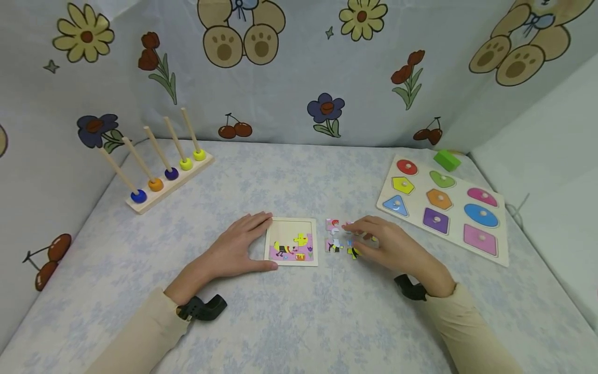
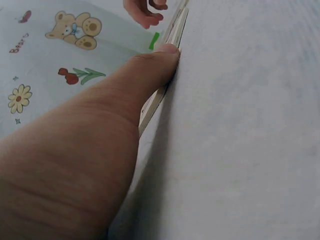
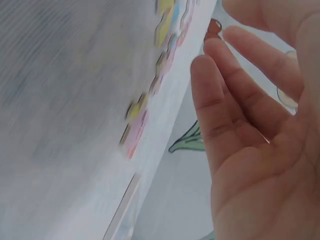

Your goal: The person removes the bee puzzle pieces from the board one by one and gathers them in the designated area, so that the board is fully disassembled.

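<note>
Puzzle frame [image 1: 286,231] before "Bear"-lettered cloth [image 2: 42,65]

L arm [image 1: 145,327] angles up & inward from bottom L; L hand [image 1: 235,248] w/ thumb spread wide from extended fingers; R arm [image 1: 467,327] from bottom R; R hand [image 1: 388,245] fingers slightly bent, thumb apart.
</note>
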The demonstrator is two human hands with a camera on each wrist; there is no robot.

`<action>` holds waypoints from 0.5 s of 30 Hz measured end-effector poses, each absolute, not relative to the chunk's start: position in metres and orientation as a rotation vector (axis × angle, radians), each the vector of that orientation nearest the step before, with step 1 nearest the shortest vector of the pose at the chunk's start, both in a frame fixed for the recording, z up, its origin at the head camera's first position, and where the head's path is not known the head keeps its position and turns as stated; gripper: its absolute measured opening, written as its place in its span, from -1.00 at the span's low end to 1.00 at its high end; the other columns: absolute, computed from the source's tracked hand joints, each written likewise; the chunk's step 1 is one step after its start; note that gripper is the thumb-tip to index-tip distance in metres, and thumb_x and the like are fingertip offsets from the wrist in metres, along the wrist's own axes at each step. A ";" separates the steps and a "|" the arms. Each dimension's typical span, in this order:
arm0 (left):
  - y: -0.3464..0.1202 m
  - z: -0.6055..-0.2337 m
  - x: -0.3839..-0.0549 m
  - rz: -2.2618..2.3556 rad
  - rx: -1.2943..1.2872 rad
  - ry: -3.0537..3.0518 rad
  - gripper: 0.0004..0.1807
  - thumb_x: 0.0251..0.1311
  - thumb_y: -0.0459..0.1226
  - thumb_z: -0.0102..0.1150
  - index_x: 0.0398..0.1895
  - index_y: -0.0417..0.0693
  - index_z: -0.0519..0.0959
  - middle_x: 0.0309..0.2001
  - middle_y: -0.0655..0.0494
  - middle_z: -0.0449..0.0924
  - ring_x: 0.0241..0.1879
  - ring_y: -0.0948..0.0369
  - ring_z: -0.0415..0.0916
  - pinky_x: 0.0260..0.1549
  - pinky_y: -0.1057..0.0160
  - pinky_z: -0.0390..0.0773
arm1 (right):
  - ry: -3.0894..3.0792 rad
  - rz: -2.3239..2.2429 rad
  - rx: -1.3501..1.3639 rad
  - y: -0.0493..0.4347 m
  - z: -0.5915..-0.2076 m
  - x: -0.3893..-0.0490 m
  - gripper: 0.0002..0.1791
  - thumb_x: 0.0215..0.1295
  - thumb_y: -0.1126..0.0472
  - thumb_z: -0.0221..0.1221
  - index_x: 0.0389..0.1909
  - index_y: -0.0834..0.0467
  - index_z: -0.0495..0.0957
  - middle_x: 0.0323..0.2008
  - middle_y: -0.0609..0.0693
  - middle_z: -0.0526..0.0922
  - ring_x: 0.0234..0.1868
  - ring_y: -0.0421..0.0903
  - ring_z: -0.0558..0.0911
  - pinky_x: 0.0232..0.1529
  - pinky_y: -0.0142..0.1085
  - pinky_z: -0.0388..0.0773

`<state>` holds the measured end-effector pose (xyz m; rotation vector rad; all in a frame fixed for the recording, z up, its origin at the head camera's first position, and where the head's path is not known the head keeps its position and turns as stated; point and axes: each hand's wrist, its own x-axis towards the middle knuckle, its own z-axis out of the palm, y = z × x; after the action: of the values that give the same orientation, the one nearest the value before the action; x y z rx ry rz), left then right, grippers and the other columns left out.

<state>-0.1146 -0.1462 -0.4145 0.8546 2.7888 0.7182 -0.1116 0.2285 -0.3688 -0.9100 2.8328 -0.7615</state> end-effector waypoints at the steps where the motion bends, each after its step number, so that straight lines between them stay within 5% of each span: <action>1: -0.146 -0.415 -0.115 0.718 0.855 2.790 0.22 0.06 0.35 0.38 0.63 -0.13 0.13 0.65 0.02 0.04 0.64 0.02 -0.05 0.61 -0.10 -0.04 | 2.831 -0.765 -0.915 0.226 -0.368 -0.112 -0.61 0.33 0.27 0.37 0.18 0.13 0.68 0.06 -0.01 0.70 -0.08 -0.11 0.68 -0.07 -0.18 0.75; 15: -0.146 -0.415 -0.115 0.714 0.865 2.796 0.23 0.06 0.35 0.38 0.63 -0.14 0.13 0.65 0.01 0.04 0.64 0.02 -0.05 0.61 -0.11 -0.04 | 2.783 -0.755 -0.977 0.182 -0.359 -0.123 -0.55 0.34 0.23 0.38 0.24 0.14 0.63 0.19 0.04 0.65 0.05 0.01 0.66 0.08 -0.06 0.71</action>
<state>-0.1154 -0.1461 -0.4151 0.8655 2.7957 0.7136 -0.1232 0.1818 -0.3589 -0.9774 2.7834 -0.7548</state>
